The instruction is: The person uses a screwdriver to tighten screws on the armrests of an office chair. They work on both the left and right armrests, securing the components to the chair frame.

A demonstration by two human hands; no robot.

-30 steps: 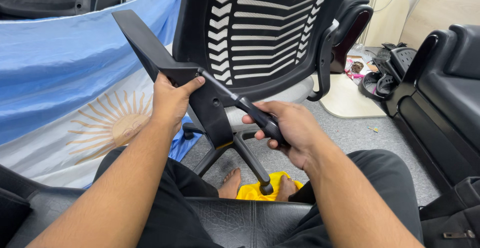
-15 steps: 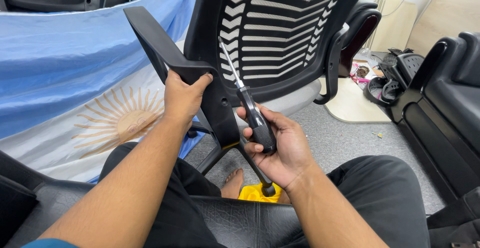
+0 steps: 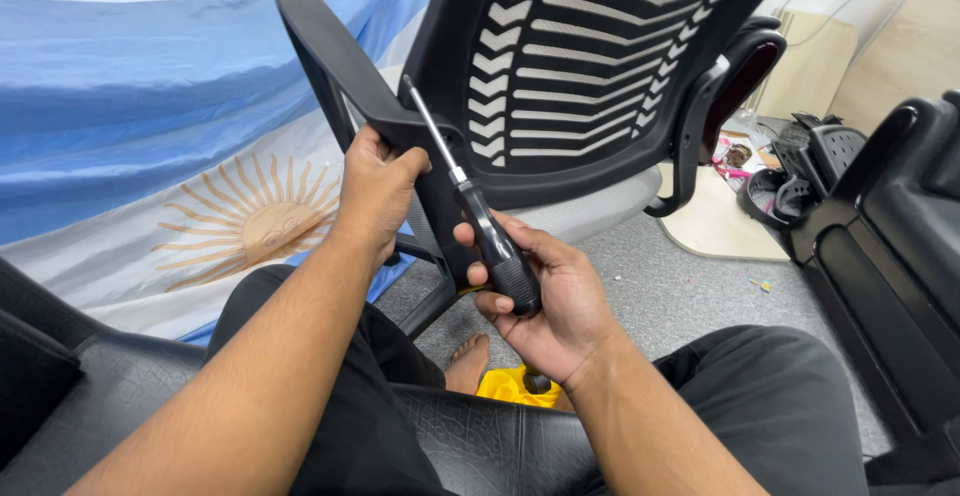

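Observation:
A black office chair with a slatted mesh back (image 3: 590, 66) stands in front of me, facing away. My left hand (image 3: 375, 186) grips the lower part of its black left armrest (image 3: 335, 66). My right hand (image 3: 545, 291) holds a screwdriver (image 3: 480, 221) by its black handle, palm up. The metal shaft points up and left, its tip near the armrest bracket. Whether the tip touches a screw I cannot tell.
A blue and white flag with a yellow sun (image 3: 200, 156) hangs at the left. Another black chair (image 3: 890, 236) stands at the right. Small items lie on a pale mat (image 3: 720, 221) on the grey carpet. A yellow object (image 3: 505, 386) lies by my bare foot.
My right hand has turned the screwdriver from lying nearly flat to pointing up and left along the armrest. My left hand has stayed on the armrest. The view has moved closer to the chair.

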